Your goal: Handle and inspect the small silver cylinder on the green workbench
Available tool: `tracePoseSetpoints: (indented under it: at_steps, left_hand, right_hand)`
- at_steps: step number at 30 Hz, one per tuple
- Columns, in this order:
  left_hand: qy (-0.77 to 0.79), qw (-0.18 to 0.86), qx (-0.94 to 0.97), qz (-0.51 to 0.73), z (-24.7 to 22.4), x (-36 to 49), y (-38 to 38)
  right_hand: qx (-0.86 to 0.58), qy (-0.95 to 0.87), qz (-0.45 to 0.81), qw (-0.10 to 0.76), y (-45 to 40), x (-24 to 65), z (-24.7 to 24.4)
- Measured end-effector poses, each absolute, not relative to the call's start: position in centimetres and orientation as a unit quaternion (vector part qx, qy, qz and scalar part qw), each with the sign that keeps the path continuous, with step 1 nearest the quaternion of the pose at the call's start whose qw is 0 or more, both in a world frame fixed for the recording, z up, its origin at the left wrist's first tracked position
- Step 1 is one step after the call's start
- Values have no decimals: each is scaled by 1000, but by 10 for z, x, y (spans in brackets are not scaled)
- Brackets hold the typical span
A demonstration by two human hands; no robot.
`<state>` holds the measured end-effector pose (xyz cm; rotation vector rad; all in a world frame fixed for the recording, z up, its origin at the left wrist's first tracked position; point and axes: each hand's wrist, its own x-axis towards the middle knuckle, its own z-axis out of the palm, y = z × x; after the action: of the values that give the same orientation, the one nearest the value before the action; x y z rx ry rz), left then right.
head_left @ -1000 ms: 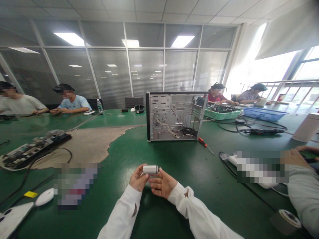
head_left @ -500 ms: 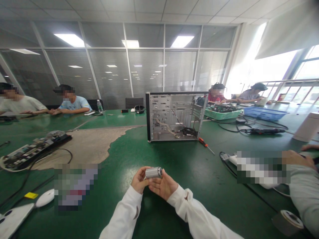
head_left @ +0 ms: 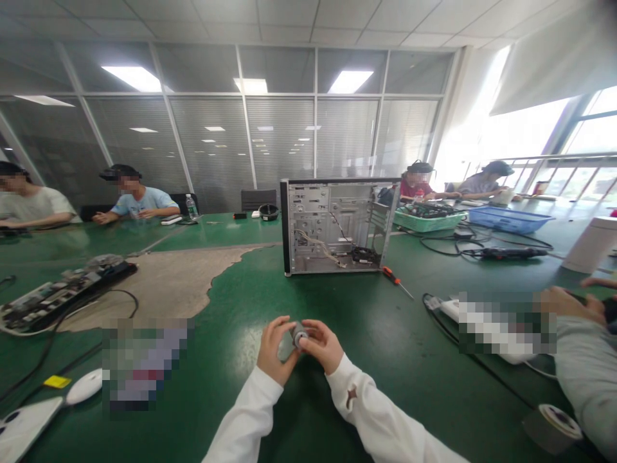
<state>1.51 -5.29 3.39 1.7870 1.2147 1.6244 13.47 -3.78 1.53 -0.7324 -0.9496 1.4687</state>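
Note:
A small silver-grey cylinder (head_left: 299, 335) is held over the green table between my two hands, its round end with a dark centre turned toward me. My left hand (head_left: 274, 352) curves around its left side, fingertips and thumb meeting it. On the other side, the thumb and fingers of my right hand (head_left: 324, 346) pinch it near the end. What kind of part the cylinder is, I cannot tell. Beyond my hands stands an open computer case (head_left: 337, 225), with loose cables and a black fan-like part inside.
An orange-handled screwdriver (head_left: 393, 276) lies beside the case. At left are a phone (head_left: 29, 424), a white mouse (head_left: 85, 387) and a circuit assembly (head_left: 72, 289). A roll of tape (head_left: 552, 427) and a co-worker's sleeve (head_left: 581, 366) are at right. Baskets (head_left: 429, 220) and other people sit farther back.
The cylinder has turned from lying sideways to pointing its end toward me. My right hand has shifted from an open palm beneath it to a pinch at its side.

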Motion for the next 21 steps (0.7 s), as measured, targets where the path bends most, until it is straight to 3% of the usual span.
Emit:
tracePoseSetpoints:
  at_steps: [7,12,17,21]
  left_hand:
    - [434,239,664,560,41,9,-57]
    - [438,225,651,578,34,10,-54]
    - [431,216,642,596,31,9,-54]
    - [409,174,713,542,29,6,-53]
  right_hand:
    - [-298,-657,425,548,-53,146,36]
    - [-277,-720,336,541,-61,154,50]
    - [-273,-752,304,517,-65,155,56]
    - [-319,-724,339,509,-57,153,45]
